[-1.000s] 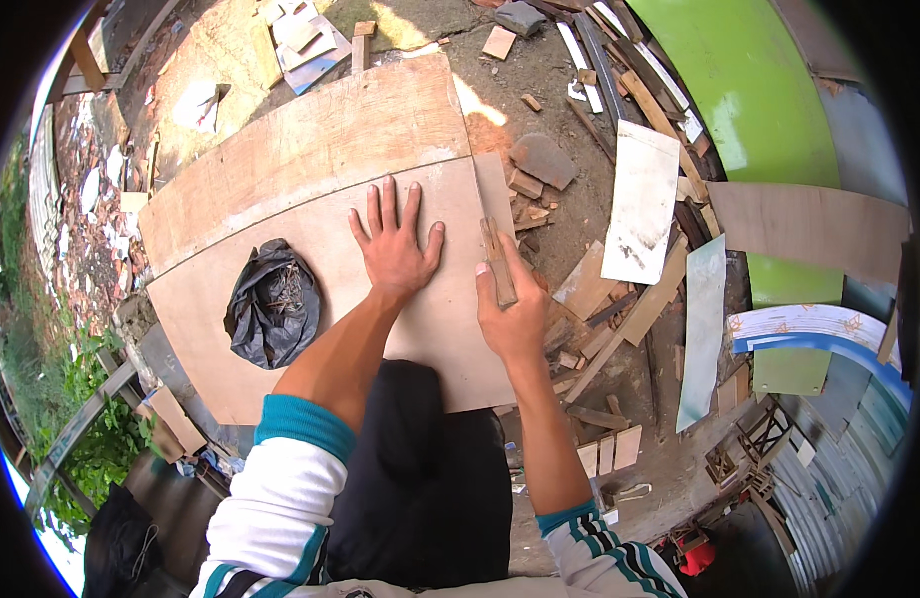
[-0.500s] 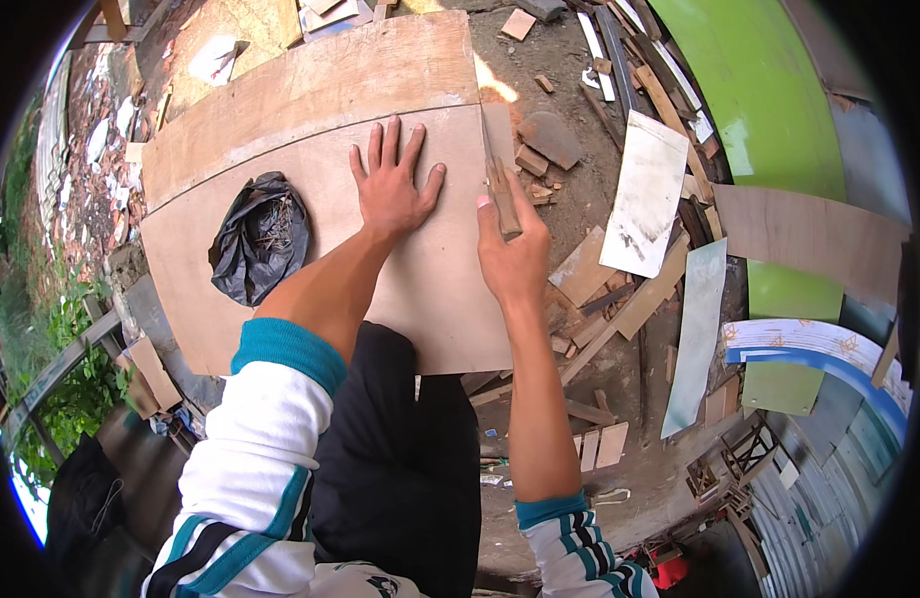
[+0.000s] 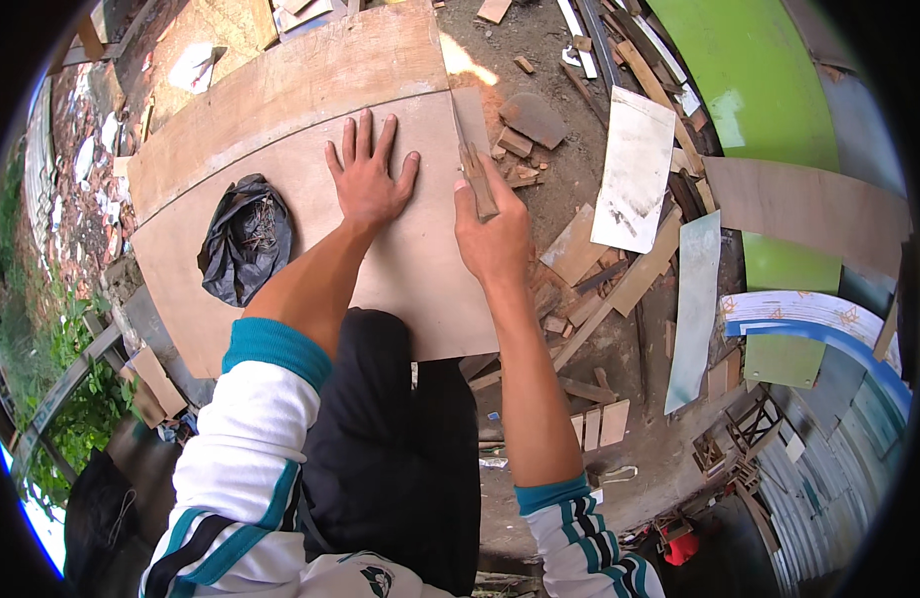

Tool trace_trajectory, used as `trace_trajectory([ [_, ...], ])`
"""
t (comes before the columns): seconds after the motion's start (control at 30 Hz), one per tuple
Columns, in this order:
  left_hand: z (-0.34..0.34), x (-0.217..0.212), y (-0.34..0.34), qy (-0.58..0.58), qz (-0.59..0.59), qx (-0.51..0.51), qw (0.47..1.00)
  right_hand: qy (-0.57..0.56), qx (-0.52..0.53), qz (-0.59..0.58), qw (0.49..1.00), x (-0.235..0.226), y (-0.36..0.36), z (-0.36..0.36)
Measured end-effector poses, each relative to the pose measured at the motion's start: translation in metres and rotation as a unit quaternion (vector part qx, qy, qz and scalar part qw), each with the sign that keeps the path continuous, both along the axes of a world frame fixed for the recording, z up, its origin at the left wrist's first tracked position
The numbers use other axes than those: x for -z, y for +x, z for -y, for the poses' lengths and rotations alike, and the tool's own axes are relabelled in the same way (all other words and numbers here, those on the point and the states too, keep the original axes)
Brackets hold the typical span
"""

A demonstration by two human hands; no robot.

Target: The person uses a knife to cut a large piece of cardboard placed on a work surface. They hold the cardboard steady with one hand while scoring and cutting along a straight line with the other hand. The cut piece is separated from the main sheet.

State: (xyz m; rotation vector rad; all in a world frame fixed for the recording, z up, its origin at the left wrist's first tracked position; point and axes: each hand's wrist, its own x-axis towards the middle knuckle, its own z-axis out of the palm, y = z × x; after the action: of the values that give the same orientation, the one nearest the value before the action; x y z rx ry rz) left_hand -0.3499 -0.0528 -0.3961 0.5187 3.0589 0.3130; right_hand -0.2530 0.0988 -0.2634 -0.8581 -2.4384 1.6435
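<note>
A light brown plywood sheet (image 3: 310, 269) lies in front of me, with my left hand (image 3: 373, 187) pressed flat on it, fingers spread. At the sheet's right edge my right hand (image 3: 492, 234) is closed around the wooden handle of a handsaw (image 3: 479, 181). The saw's thin blade shows nearly edge-on, pointing away from me along that edge; its teeth cannot be made out. Left of my left forearm, a crumpled black plastic bag (image 3: 246, 239) sits open on the sheet, holding a heap of small thin pieces, perhaps nails. My dark-trousered leg is against the sheet's near edge.
Another plywood piece (image 3: 290, 90) adjoins the far side. Wood offcuts (image 3: 534, 120) litter the ground at right, beside a white panel (image 3: 634, 169), a pale strip (image 3: 693, 309) and a long green panel (image 3: 769, 90). Rubble and plants (image 3: 66, 399) are at left.
The whole view has shifted, so the sheet and both hands appear slightly further left and up. Both hands keep nearly the same places on the sheet and saw.
</note>
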Motion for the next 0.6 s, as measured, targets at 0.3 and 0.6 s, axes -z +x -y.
trace_trajectory([
  [0.3, 0.009, 0.000, 0.000, 0.004, 0.008, 0.003, 1.000, 0.001, -0.012, 0.021, 1.000, -0.097, 0.112, 0.029],
  [0.6, 0.003, -0.002, 0.008, 0.006, 0.019, 0.012, 1.000, 0.044, -0.001, 0.024, 0.999, 0.000, 0.003, 0.009],
])
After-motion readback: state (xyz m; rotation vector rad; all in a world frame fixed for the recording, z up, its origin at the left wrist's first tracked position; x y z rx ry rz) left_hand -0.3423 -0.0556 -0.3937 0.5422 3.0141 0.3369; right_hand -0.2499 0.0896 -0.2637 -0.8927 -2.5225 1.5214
